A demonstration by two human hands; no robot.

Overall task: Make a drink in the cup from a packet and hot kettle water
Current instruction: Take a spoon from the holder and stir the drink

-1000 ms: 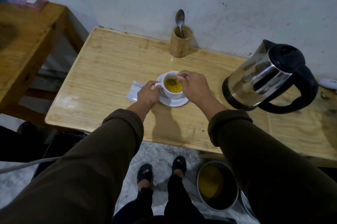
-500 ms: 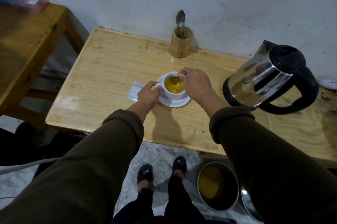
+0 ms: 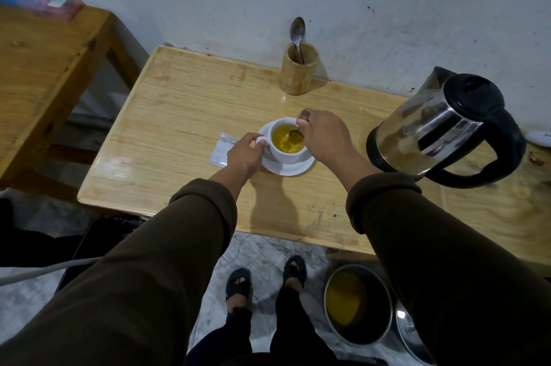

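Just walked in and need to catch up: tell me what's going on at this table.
A person is stirring a yellow drink in the white cup on its saucer. The right hand holds a spoon dipped in the liquid; the left hand steadies the cup's handle. The packet lies beside the saucer, the kettle to the right.

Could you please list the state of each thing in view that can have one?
cup: upright on its saucer, filled with yellow liquid
saucer: flat on the table, under the cup
stirring spoon: bowl dipped in the drink, held by the right hand
left hand: gripping the cup handle
right hand: closed on the spoon
kettle: standing on the table, lid shut
packet: flat beside the saucer
wooden holder: upright, one spoon standing inside
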